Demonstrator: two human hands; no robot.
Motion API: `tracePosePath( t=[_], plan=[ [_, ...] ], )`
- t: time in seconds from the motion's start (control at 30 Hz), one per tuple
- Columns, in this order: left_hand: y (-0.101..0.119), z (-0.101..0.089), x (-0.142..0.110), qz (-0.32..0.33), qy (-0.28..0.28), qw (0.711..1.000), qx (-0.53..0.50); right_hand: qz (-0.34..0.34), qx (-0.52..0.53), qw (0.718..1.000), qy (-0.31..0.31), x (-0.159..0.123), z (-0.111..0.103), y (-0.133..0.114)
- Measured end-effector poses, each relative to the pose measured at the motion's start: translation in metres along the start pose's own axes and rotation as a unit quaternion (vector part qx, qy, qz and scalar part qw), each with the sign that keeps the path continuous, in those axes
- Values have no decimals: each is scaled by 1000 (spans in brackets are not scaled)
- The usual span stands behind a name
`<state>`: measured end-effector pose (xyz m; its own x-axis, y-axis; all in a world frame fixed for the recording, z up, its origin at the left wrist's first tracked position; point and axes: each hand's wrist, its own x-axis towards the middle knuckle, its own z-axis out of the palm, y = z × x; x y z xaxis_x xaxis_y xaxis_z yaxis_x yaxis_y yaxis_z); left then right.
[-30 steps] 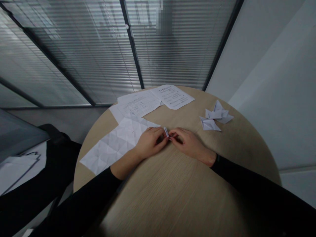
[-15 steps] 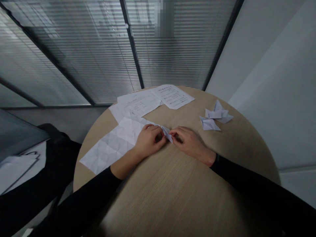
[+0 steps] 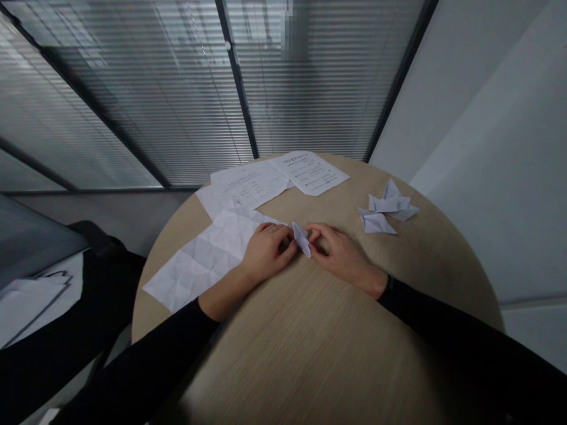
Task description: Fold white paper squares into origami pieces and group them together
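Between my two hands is a small piece of folded white paper [image 3: 302, 239], tilted just above the wooden table. My left hand [image 3: 268, 251] is closed, its thumb and curled fingers pinching the left side of the folded paper. On the other side, my right hand [image 3: 334, 251] curls with the thumb at the paper's lower right edge and the index finger slightly apart from the thumb. Under and beside my left wrist lies a creased white sheet [image 3: 199, 260] marked with triangular folds. Several folded paper pieces [image 3: 385, 206] sit together at the right.
Printed sheets [image 3: 266, 180] overlap at the far edge of the round wooden table [image 3: 328, 348]. Beyond it stands a glass partition with blinds [image 3: 177, 106]; a white wall [image 3: 500, 195] is at the right. On a dark chair at left lie more papers [image 3: 39, 301].
The folded paper has turned so more of its face shows. My right index finger has lifted a little away from it; my left hand stays nearly still.
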<state>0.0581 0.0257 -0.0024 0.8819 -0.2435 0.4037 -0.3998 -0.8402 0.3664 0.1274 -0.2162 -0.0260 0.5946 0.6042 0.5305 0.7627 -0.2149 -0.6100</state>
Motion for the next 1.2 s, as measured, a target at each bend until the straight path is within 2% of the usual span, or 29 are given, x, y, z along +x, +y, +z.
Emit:
tracePosePath(
  t=[0.1, 0.3, 0.5, 0.7, 0.87, 1.2],
  plan=[
    [-2, 0, 0, 2, 0, 1000, -1, 8, -4, 1000, 7, 1, 1, 1],
    [-4, 0, -1, 9, 7, 1000, -2, -6, -98, 995, -17, 2, 1, 3],
    [-1, -1, -1, 49, -7, 999, -2, 34, -137, 990, -9, 4, -3, 0],
    [0, 0, -1, 36, 6, 999, 9, 30, -106, 994, 22, 5, -5, -2],
    [0, 0, -2, 21, 16, 1000, 0, -1, -78, 997, 18, 5, -4, -3],
    [-2, 1, -3, 45, 27, 999, -7, -20, -49, 999, 12, 5, -8, -5]
  ],
)
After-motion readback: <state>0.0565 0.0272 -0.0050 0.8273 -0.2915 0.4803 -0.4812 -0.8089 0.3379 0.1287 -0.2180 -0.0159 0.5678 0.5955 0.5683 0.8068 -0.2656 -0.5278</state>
